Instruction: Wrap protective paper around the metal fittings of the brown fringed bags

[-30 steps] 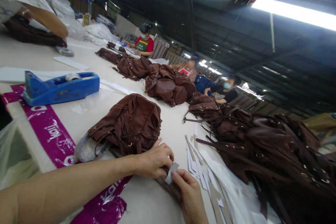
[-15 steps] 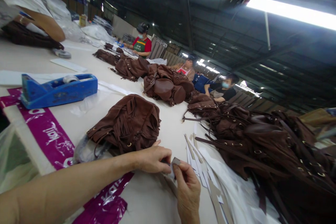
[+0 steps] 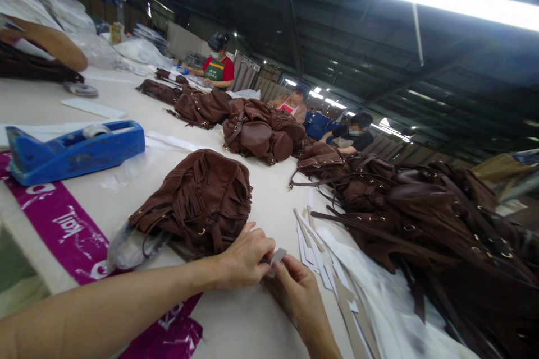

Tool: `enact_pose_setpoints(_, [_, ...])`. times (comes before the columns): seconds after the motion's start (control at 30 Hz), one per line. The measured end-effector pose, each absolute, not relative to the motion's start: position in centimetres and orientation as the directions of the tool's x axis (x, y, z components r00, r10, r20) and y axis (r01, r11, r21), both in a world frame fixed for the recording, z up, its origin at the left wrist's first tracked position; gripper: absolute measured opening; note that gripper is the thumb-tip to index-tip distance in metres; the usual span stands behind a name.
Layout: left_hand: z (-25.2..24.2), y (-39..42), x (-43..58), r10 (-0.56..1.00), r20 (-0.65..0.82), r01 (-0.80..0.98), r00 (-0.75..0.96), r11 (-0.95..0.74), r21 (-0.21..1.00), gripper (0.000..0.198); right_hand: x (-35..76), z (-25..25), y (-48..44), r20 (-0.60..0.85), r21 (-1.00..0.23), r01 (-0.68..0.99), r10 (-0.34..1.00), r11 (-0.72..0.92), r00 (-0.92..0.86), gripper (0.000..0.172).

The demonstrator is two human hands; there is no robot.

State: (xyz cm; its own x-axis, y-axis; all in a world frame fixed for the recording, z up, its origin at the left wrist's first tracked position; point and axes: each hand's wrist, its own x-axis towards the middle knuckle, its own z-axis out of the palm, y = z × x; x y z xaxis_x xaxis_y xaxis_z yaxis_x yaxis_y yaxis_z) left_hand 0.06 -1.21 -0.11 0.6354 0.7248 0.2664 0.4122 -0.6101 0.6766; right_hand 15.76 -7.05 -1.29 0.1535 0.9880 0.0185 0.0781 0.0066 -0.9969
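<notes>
My left hand [image 3: 246,258] and my right hand [image 3: 295,291] meet near the table's front edge. Both pinch a small grey-white paper tag [image 3: 278,256] between their fingertips, and a dark strap end shows under the left fingers. Just behind my left hand lies a brown fringed suede bag [image 3: 197,202], partly resting on a clear plastic sleeve [image 3: 126,247]. To the right of my hands lies a fan of white and grey paper strips [image 3: 324,258].
A blue tape dispenser [image 3: 71,151] sits at the left on a magenta-printed sheet [image 3: 63,219]. Heaps of brown bags [image 3: 421,219] fill the right side, with more bags [image 3: 256,134] further back. Three people sit at the far end; another person's arm [image 3: 46,42] reaches in at top left.
My hands stay together on the tag; the right hand has turned it and lowered slightly. The camera has swung a little to the right, so everything shifts left.
</notes>
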Motion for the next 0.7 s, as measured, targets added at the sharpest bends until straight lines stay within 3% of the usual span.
enact_pose_setpoints(0.17, [0.5, -1.1, -0.4, 0.725, 0.198, 0.416, 0.659, -0.572, 0.707, 0.012, 16.3, -1.5, -7.0, 0.159, -0.944, 0.312, 0.977, 0.109, 0.142, 0.024])
enact_pose_setpoints(0.27, [0.9, -0.9, -0.4, 0.699, 0.165, 0.421, 0.695, -0.582, 0.696, 0.004, 16.2, -1.5, -6.8, 0.211, -0.932, 0.335, 0.958, 0.138, 0.194, 0.02])
enact_pose_setpoints(0.4, [1.3, -0.7, -0.1, 0.695, 0.131, 0.461, 0.707, -0.592, 0.661, 0.017, 15.8, -1.4, -6.6, 0.243, -0.933, 0.325, 0.939, 0.157, 0.244, 0.018])
enact_pose_setpoints(0.5, [1.5, -0.7, 0.0, 0.728, 0.139, 0.477, 0.672, -0.568, 0.671, 0.017, 16.0, -0.8, -6.6, 0.203, -0.949, 0.284, 0.955, 0.137, 0.217, 0.017])
enact_pose_setpoints(0.6, [1.2, -0.8, 0.0, 0.716, 0.162, 0.463, 0.679, -0.589, 0.662, 0.017, 16.6, -0.1, -6.7, 0.088, -0.97, 0.231, 0.994, 0.073, 0.057, 0.02])
enact_pose_setpoints(0.7, [1.0, -0.7, 0.0, 0.696, 0.177, 0.447, 0.696, -0.613, 0.652, 0.016, 16.9, 0.0, -6.9, 0.09, -0.954, 0.292, 0.995, 0.074, 0.041, 0.02])
